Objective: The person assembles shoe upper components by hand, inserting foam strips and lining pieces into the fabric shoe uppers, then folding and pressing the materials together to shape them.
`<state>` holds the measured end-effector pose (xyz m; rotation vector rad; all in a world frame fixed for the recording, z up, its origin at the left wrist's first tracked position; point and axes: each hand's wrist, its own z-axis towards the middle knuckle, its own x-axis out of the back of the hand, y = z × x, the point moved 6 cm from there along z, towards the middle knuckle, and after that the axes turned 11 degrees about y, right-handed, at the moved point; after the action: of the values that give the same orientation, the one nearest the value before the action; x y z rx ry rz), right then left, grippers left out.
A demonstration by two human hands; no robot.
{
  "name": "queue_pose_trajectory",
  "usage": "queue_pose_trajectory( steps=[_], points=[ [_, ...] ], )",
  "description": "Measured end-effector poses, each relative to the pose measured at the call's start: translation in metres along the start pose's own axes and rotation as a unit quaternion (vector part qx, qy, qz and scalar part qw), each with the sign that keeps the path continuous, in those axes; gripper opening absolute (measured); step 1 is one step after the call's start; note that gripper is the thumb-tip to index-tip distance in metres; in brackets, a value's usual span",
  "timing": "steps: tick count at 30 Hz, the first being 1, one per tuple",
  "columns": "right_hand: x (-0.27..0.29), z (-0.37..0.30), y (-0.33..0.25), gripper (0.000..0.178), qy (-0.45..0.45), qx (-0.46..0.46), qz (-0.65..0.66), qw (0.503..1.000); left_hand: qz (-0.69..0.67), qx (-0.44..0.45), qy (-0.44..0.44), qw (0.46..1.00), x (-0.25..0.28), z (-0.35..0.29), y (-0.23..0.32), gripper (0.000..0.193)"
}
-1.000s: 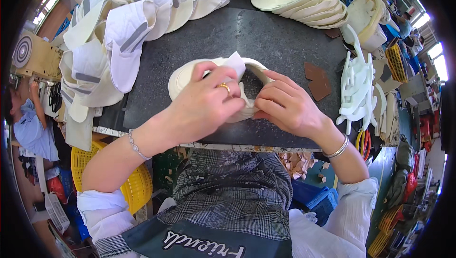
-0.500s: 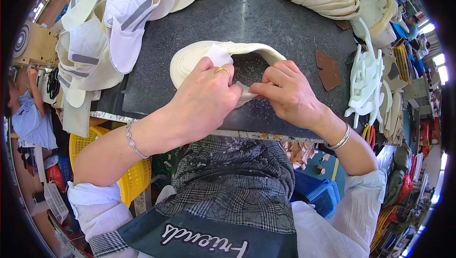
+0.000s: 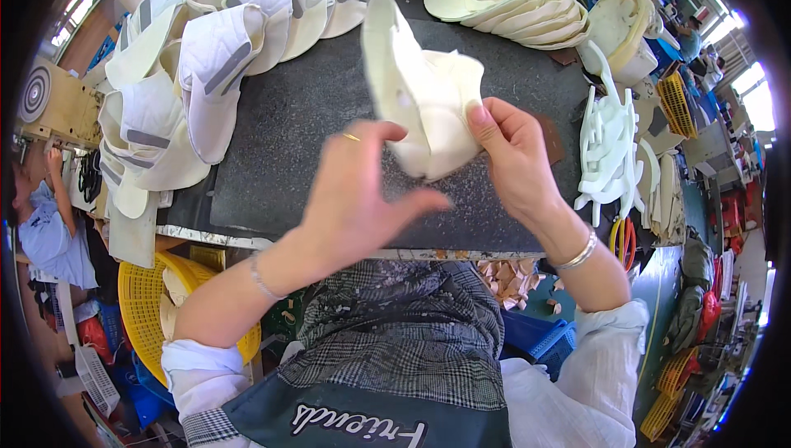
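A cream shoe upper (image 3: 437,110) is raised above the dark work surface (image 3: 305,143), tilted with its long flap pointing away from me. My right hand (image 3: 519,151) grips its right edge, thumb on the near face and fingers behind. Just left of the upper, my left hand (image 3: 350,184) is blurred by motion, with thumb and fingers spread apart and nothing between them. Its fingertips are close to the upper's lower left edge; whether they touch it I cannot tell.
White shoe uppers with grey strips (image 3: 218,69) line the left and far left. A fanned stack of cream pieces (image 3: 519,3) lies at the far right, near white plastic forms (image 3: 610,143). A brown piece (image 3: 548,141) is partly behind my right hand. A yellow basket (image 3: 148,300) stands below left.
The upper was low over the table with both hands pinching its edge. Now it is lifted and turned upward in my right hand, and my left hand has let go and opened.
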<state>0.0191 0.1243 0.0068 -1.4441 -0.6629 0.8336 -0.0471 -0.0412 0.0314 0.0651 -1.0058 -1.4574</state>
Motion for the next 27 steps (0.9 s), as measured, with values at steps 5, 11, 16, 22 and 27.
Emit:
queue_pose_trajectory(
  steps=[5,11,16,22,27],
  points=[
    [-0.001,-0.012,0.035,0.02,0.009,-0.008,0.109,0.994,0.204,-0.261,-0.085,0.94,-0.027,0.013,-0.006,0.028],
    [-0.054,-0.049,-0.014,0.033,-0.134,0.456,-0.271,0.837,0.58,-0.485,-0.168,0.632,-0.064,-0.001,-0.054,0.049],
    [-0.025,-0.001,0.033,0.043,-0.158,0.332,-0.513,0.776,0.247,-0.196,-0.333,0.889,-0.048,-0.002,-0.05,0.028],
    [-0.037,0.004,0.035,0.039,-0.105,0.286,-0.504,0.808,0.066,-0.042,-0.194,0.978,-0.045,0.016,-0.056,0.016],
    [-0.057,0.013,0.042,0.032,-0.09,0.337,-0.51,0.786,0.101,-0.086,-0.197,0.971,-0.051,0.023,-0.059,0.022]
  ],
)
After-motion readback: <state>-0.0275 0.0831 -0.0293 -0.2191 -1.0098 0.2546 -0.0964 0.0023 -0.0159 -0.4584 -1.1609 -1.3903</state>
